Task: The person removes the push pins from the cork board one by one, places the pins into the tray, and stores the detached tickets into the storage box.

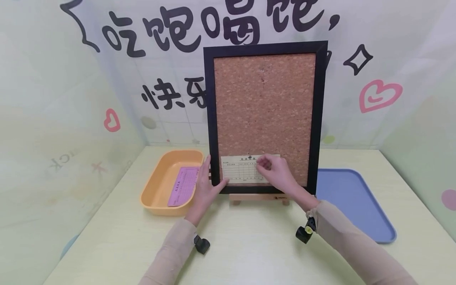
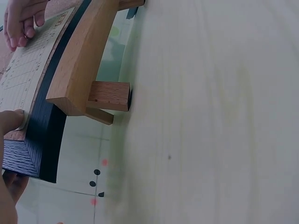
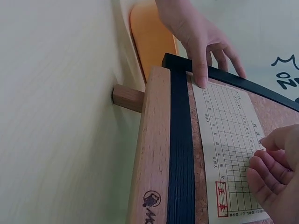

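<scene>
A black-framed corkboard (image 1: 263,107) stands upright on a small wooden easel (image 1: 256,196). A cream printed form (image 1: 236,170) lies flat against its lower part, with a small dark pushpin (image 1: 249,157) at the form's top middle. My left hand (image 1: 204,190) grips the board's lower left edge; its thumb presses the form's lower left corner, and other fingers reach around the frame, as the right wrist view shows. In front of the form's right part is my right hand (image 1: 279,172), fingers loosely curled beside the pushpin, with nothing visible in them. A red stamp (image 3: 222,199) marks the form.
An orange basket (image 1: 156,178) with a purple printed form (image 1: 183,186) inside stands left of the board. To the right lies a blue tray (image 1: 352,202). A wall sheet with large black characters (image 1: 174,27) hangs behind the pale table (image 1: 249,245).
</scene>
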Demonstrator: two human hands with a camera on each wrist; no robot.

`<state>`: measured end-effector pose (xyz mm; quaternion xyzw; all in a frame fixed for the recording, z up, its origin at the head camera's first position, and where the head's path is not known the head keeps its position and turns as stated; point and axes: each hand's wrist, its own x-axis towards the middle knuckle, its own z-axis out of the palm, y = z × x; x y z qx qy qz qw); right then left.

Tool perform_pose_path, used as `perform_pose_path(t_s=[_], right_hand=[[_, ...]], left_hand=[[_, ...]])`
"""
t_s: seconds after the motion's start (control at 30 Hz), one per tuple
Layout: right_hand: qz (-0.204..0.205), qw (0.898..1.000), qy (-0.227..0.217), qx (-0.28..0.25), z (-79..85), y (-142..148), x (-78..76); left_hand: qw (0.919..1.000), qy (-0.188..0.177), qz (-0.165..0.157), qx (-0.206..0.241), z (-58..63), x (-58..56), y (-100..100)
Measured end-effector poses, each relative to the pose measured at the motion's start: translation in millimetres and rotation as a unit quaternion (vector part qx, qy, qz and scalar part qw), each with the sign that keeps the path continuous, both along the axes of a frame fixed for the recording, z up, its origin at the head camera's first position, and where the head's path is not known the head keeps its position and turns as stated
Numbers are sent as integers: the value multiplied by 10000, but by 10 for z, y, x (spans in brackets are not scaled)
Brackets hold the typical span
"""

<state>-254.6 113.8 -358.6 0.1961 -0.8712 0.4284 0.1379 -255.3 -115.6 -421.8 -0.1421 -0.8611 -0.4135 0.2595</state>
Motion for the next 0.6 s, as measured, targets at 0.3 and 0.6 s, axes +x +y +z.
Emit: perform_pose_path(t_s=[0.3, 0.6], right_hand=[[-286, 9981, 531, -81, 12, -159, -81], [-713, 9919, 1055, -22, -16, -253, -114]], left_hand=[[9999, 100, -36, 19, -16, -17, 6], [9998, 191, -74, 37, -26, -27, -3]])
